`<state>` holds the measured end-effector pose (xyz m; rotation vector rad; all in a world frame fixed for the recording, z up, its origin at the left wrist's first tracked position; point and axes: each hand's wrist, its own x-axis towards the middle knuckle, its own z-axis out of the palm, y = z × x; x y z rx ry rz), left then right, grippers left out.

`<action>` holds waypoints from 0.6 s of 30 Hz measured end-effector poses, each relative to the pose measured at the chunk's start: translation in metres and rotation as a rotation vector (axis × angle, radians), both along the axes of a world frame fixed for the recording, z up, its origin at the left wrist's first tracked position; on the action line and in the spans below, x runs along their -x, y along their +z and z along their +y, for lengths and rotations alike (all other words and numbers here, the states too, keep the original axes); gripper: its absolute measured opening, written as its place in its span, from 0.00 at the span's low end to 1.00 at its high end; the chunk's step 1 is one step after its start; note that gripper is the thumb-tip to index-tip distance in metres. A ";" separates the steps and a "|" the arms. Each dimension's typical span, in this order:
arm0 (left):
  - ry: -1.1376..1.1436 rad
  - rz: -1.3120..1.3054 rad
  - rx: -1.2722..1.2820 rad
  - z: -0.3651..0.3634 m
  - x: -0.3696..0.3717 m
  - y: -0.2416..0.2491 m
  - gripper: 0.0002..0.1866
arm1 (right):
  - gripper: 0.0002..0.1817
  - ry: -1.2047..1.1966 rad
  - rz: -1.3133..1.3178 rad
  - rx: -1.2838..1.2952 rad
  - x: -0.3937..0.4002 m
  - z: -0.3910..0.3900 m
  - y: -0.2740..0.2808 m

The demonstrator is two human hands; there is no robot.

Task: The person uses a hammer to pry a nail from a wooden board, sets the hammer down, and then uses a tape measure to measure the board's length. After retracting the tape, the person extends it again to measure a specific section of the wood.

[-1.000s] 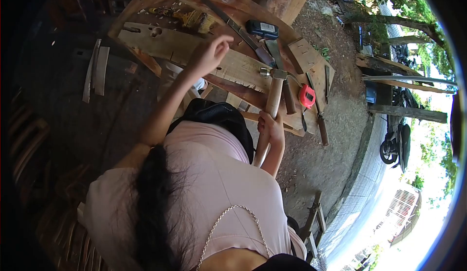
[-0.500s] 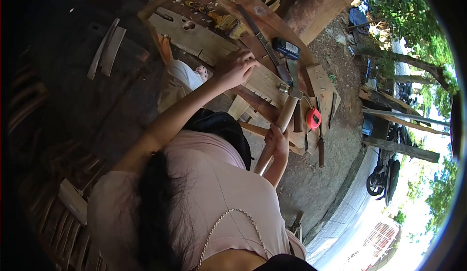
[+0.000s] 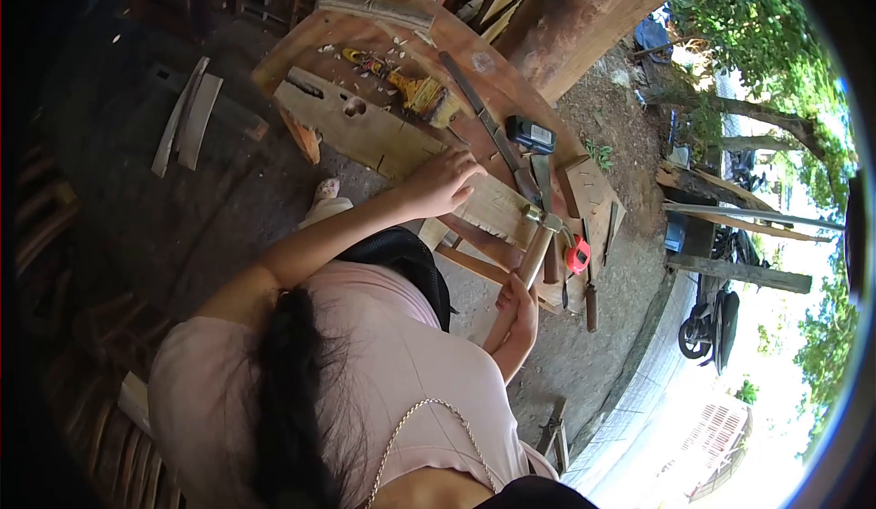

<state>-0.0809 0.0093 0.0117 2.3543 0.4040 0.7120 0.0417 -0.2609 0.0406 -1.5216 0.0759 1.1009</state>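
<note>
Worktop (image 3: 306,41), wooden, bearing a notched board (image 3: 360,133). Hammer (image 3: 537,251): handle grasped by right-hand fingers, head beyond them over worktop; long axis slants headward away from the body. Left hand (image 3: 444,183): palm down above board, fingers curled, contents unclear. Right hand (image 3: 518,306): near waist.

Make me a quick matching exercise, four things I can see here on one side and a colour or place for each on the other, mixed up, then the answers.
Things
1. Hammer
2. Tape measure
3. Shirt
4. Motorbike

Colours and places
A. Pale pink
B. Black, away from the table
C. Gripped in the right hand
D. Red

Right pairs: 1-C, 2-D, 3-A, 4-B
</note>
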 end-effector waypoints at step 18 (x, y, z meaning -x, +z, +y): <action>-0.113 0.105 -0.219 0.149 0.105 -0.004 0.27 | 0.23 0.275 -0.921 0.114 -0.021 0.243 0.078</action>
